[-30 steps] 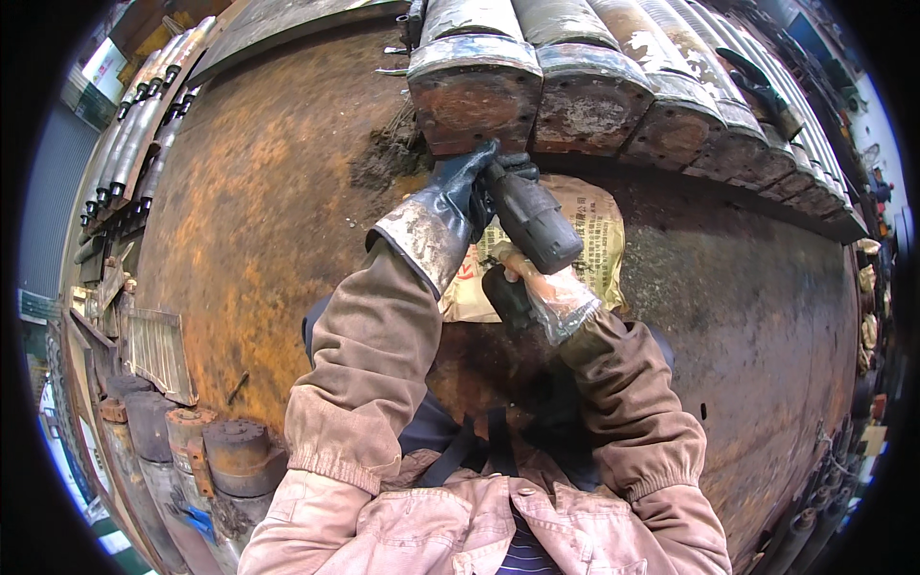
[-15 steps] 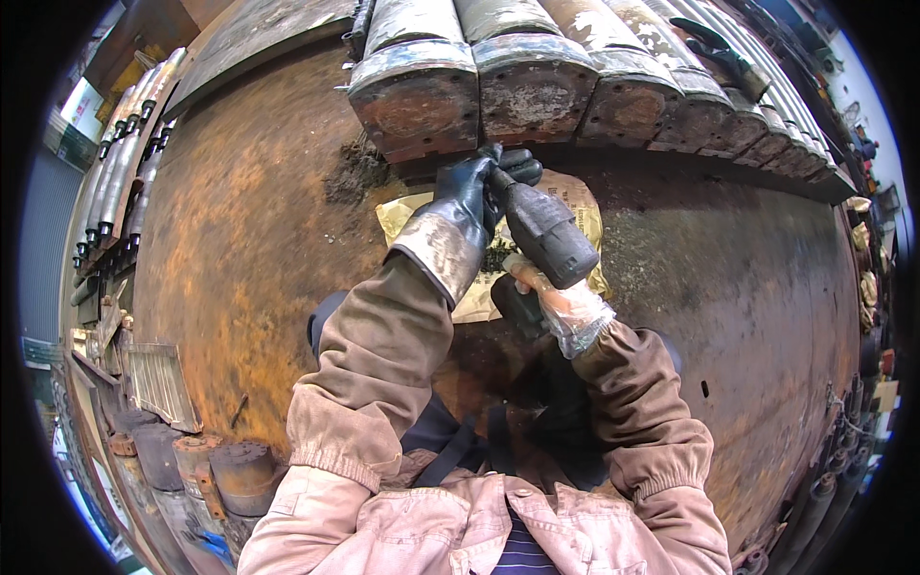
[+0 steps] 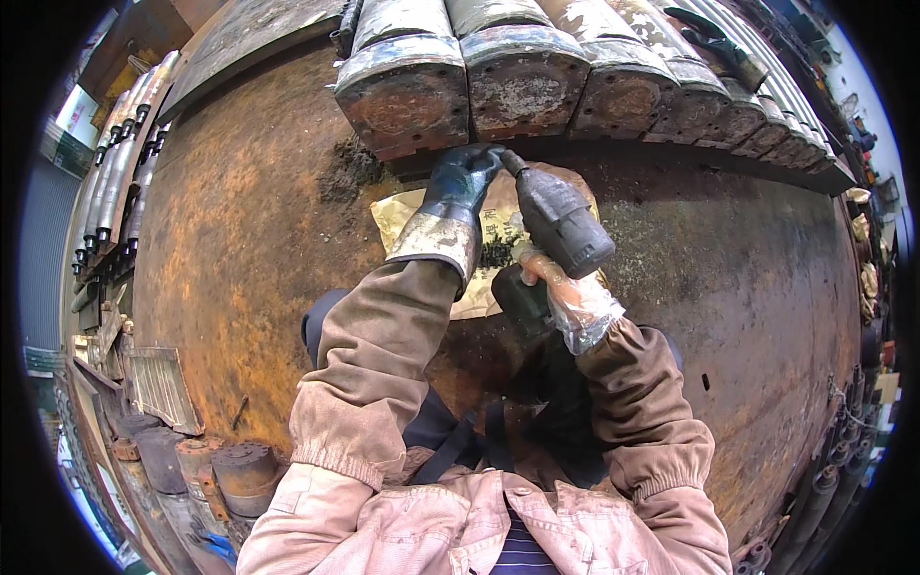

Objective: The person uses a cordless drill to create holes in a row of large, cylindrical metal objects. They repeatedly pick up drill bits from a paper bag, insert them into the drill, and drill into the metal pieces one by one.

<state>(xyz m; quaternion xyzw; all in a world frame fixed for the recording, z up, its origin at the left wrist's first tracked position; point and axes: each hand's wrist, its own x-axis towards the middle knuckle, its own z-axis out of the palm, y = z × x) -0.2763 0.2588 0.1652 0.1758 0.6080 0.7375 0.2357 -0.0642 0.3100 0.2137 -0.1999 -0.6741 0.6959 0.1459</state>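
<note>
My right hand (image 3: 567, 295), in a clear plastic glove, grips the handle of a grey cordless impact wrench (image 3: 563, 222). The wrench's nose points up and left, toward the fingertips of my left hand (image 3: 464, 179). That hand wears a dark, wet-looking glove with a pale, stained cuff. Its fingers are bent together just below the lower edge of a heavy cylinder's square end plate (image 3: 529, 94); anything pinched in them is hidden. Beneath both hands lies a yellowish printed paper bag (image 3: 398, 213) with small dark pieces (image 3: 495, 253) on it.
More cylinders with square end plates (image 3: 628, 103) stretch away to the right, and a dark glove (image 3: 704, 34) rests on them. Dark grit (image 3: 351, 172) is heaped on the rusty metal surface (image 3: 240, 240). Rods (image 3: 110, 187) are racked at far left; round metal parts (image 3: 246, 474) stand at lower left.
My left hand has come away from the wrench's nose and moved slightly left, to just under the end plate. The wrench has shifted a little right in my right hand.
</note>
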